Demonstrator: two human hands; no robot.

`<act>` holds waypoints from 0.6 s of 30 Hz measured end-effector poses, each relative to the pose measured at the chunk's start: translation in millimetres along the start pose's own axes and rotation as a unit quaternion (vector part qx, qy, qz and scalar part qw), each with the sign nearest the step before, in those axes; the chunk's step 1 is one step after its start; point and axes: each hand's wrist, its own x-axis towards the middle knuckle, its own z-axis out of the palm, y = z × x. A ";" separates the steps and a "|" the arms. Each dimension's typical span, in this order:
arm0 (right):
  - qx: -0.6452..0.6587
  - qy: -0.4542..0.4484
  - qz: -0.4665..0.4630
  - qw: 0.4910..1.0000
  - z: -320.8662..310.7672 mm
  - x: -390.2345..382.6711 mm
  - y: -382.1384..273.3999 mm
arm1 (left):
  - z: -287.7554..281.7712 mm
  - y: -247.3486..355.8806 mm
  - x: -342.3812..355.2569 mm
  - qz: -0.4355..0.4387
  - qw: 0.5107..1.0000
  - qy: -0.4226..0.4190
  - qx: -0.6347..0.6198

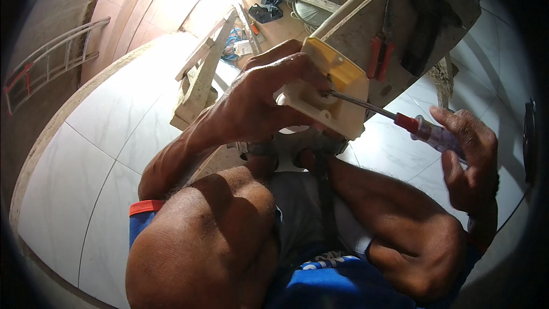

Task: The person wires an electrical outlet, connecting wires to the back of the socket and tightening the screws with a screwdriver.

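Observation:
My left hand (263,94) grips a cream and yellow plastic box (334,88), held up in front of me with its open side facing right. My right hand (469,157) holds a screwdriver (400,119) by its clear handle with a red collar. The metal shaft runs leftward and its tip rests against the box near its middle edge. My knees and blue shorts fill the lower part of the view.
A dusty board (412,0) lies at upper right carrying red-handled pliers (380,46) and a dark tool (426,28). A wooden ladder (200,74) stands on the white tiled floor (103,131). Debris and cables lie beyond. A metal ladder (51,63) leans at left.

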 end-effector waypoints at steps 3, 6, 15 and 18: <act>0.124 -0.060 0.006 0.990 -10.7 8.2 16.6 | 2.8 0.8 -1.3 -0.003 1.000 0.005 -0.020; 0.141 -0.049 0.022 0.989 -19.5 -3.5 7.8 | 3.4 1.7 6.1 0.025 0.999 0.001 -0.022; -0.014 0.101 -0.073 0.992 -17.4 -20.3 12.2 | 14.3 -7.5 -1.2 0.025 0.996 -0.007 -0.082; 0.081 0.156 0.060 0.983 -14.3 -23.3 18.8 | 19.9 -8.9 -4.5 0.021 0.996 0.002 -0.083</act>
